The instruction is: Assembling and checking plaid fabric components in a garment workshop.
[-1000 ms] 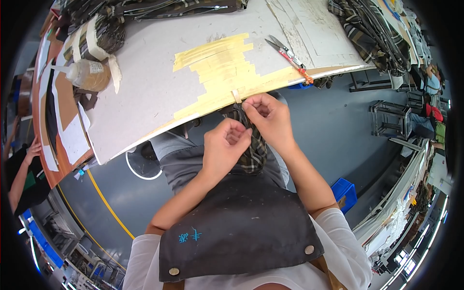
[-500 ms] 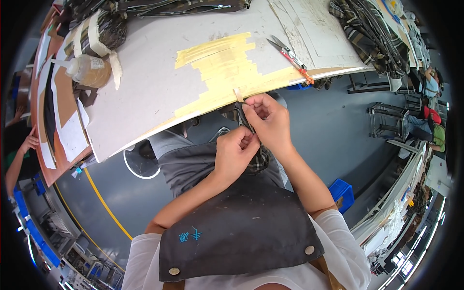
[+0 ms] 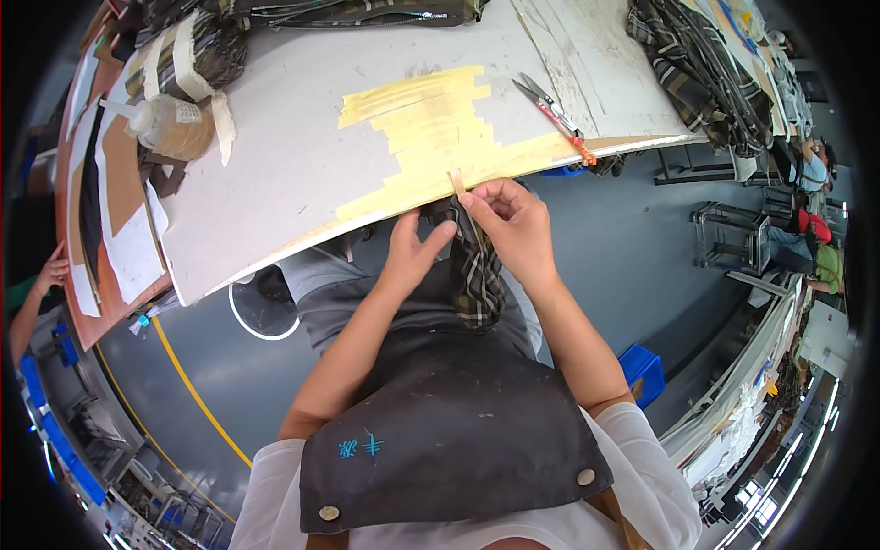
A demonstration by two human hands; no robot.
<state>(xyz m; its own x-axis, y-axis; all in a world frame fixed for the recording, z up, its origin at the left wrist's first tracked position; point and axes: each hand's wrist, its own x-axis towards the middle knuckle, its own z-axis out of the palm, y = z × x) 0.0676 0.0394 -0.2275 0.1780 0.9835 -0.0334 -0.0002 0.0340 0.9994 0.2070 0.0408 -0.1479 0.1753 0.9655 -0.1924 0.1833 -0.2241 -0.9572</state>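
A dark plaid fabric piece (image 3: 478,291) hangs from the table's front edge down over my lap. My right hand (image 3: 515,229) is closed in a pinch at its upper end, right beside a short tan strip (image 3: 458,182) that lies over the edge. To the left of the cloth is my left hand (image 3: 410,255), thumb spread away from the fingers, with nothing visible between them. Its fingertips reach the table edge and are partly hidden there. Yellow masking tape (image 3: 426,128) covers the tabletop in front of my hands.
Red-handled scissors (image 3: 556,115) lie near the table (image 3: 275,119) edge at right. At left stand a plastic squeeze bottle (image 3: 174,126) and a tied plaid bundle (image 3: 215,55). More plaid cloth (image 3: 706,78) hangs over the right corner. Another person's hand (image 3: 53,269) shows far left.
My left hand has let go of the cloth and moved up and left, its thumb spreading. The plaid piece now hangs more visibly. My right hand keeps its pinch at nearly the same spot.
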